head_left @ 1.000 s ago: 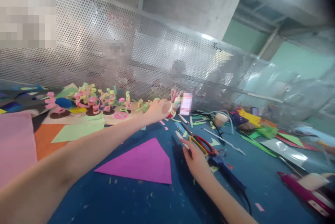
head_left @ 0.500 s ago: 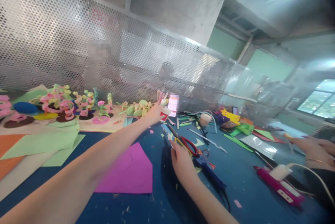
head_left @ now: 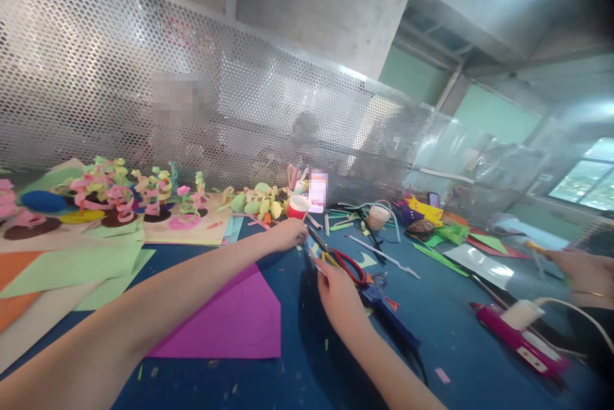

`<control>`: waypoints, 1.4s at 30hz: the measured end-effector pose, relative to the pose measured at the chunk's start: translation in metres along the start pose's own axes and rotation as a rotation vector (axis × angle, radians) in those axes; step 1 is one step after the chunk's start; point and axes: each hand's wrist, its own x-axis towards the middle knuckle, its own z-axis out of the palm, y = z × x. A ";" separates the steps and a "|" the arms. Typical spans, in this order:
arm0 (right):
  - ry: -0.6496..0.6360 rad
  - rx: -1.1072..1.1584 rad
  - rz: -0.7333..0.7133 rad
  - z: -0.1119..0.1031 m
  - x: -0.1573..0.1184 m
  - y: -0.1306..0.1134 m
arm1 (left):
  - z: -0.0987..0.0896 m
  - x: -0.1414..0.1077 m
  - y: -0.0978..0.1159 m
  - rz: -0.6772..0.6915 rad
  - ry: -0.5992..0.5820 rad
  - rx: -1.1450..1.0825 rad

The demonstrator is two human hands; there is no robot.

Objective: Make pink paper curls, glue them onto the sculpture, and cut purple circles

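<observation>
My left hand reaches to the middle of the table, its fingers closed near the tip of a thin pale-blue piece. What they pinch, if anything, is too small to tell. My right hand is closed on the near end of this pale piece, whose kind I cannot make out. Just beyond my left hand stands a red cup with a white inside. Red-and-yellow-handled scissors lie right beside my right hand, with a blue glue gun to their right. Under my left forearm lies a purple sheet.
Paper spiral decorations line the back left, with green sheets before them. A lit phone leans against the perforated metal screen. At right are a beige cup, a magenta power strip and another person's hand.
My left hand has come back from the red cup toward my right hand, leaving the cup standing on the table. My right hand has hardly moved.
</observation>
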 end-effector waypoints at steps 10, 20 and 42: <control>-0.003 0.025 -0.017 -0.005 -0.002 -0.007 | -0.018 -0.032 -0.005 -0.052 -0.078 -0.056; -0.048 0.062 -0.029 -0.005 -0.006 -0.011 | -0.026 -0.044 0.008 -0.063 -0.058 -0.081; 0.059 0.195 -0.069 -0.004 -0.008 -0.015 | -0.027 -0.058 0.009 -0.637 0.171 -0.872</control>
